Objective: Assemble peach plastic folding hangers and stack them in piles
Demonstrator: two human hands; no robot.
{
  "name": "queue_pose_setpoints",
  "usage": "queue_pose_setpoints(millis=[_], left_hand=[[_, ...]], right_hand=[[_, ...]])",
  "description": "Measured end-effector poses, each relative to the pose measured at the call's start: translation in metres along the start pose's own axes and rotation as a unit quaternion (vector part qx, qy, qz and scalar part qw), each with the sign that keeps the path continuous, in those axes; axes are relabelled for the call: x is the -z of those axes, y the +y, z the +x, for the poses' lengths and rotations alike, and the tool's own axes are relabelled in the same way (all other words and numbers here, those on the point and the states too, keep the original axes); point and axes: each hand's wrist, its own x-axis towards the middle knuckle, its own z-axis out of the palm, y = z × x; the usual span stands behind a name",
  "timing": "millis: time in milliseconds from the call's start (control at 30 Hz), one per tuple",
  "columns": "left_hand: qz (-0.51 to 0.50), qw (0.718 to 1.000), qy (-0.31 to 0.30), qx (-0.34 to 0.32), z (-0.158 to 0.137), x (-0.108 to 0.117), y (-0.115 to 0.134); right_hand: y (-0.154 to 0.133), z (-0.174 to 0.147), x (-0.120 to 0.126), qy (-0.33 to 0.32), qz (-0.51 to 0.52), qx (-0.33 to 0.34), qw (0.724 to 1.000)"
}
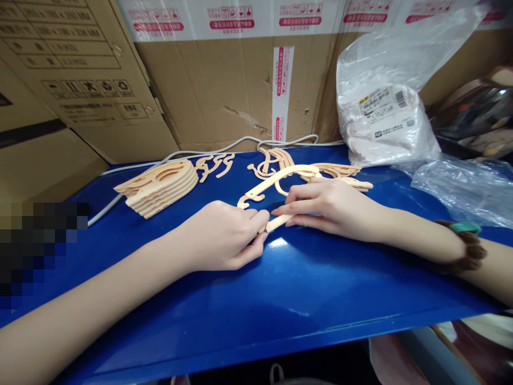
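Observation:
My left hand [224, 235] is closed in a pinch near the middle of the blue table, its fingertips on the lower end of a beige plastic hanger arm [277, 221]. The fingers of my right hand [326, 206] wrap round the same arm further along, hiding part of it. Just beyond, another curved hanger arm [276, 181] lies with a small beige hook [250, 200] at its left end. Whether that arm joins the held one is hidden by my right hand.
Stacked beige hanger arms [160, 184] lie at the left, with loose hooks [224, 164] beside them. More hanger parts [336, 170] lie behind my right hand. A white cable [240, 141] runs along cardboard boxes [224, 91]. A clear plastic bag [385, 117] stands at the right.

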Motion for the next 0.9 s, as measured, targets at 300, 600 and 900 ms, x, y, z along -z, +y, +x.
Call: queue_pose_setpoints(millis=[300,600,900], left_hand=[[0.016,1.000,-0.006,-0.023,0.003,0.004,0.005],[-0.004,1.000,0.003,0.001,0.002,0.006,0.004],[0.001,1.000,0.010,0.000,0.001,-0.003,0.004]], right_hand=[[0.004,0.001,-0.001,-0.002,-0.025,0.028,0.999],[0.002,0.001,0.007,0.070,0.080,-0.016,0.994],[0.019,0.000,0.018,0.116,-0.034,-0.111,0.986]])
